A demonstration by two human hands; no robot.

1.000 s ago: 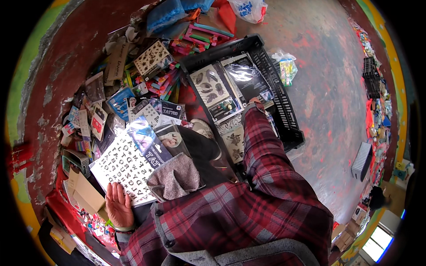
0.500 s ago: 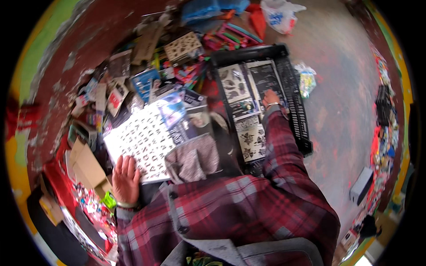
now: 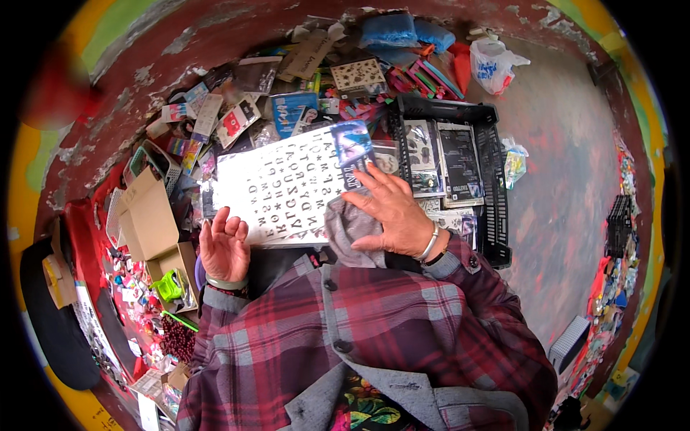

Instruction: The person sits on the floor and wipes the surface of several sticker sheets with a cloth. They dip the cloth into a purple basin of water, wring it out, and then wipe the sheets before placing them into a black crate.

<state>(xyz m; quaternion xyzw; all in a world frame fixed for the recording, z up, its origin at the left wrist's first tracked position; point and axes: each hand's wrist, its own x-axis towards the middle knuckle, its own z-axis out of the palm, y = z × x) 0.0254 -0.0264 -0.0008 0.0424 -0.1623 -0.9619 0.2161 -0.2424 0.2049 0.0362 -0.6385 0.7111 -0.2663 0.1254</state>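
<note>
A white sheet [image 3: 280, 190] printed with rows of black letters lies in front of me, slanted, with a dark blue-purple header strip [image 3: 353, 144] on its right end. My left hand [image 3: 226, 248] is by the sheet's lower left corner, palm up, fingers loosely bent and apart, with nothing visible in it. Fingers spread, my right hand [image 3: 399, 215] is over the sheet's right end, fingertips by the header strip; whether they press on it I cannot tell. Beneath that hand is a grey cloth [image 3: 352, 223]. Flat black-and-white packs [image 3: 460, 165] lie inside a black plastic crate [image 3: 494, 194] to the right.
Packaged goods and a blue pack [image 3: 293, 109] are heaped beyond the sheet. Left stands an open cardboard box [image 3: 147, 215] with a bright green item [image 3: 167, 286]. A white plastic bag [image 3: 494, 65] lies far right, and a small clear packet [image 3: 514, 164] beside the crate.
My right hand has come out of the crate and leftward to the sheet's right end. The left hand's fingers have bent. The whole view has shifted, with the scene now further right.
</note>
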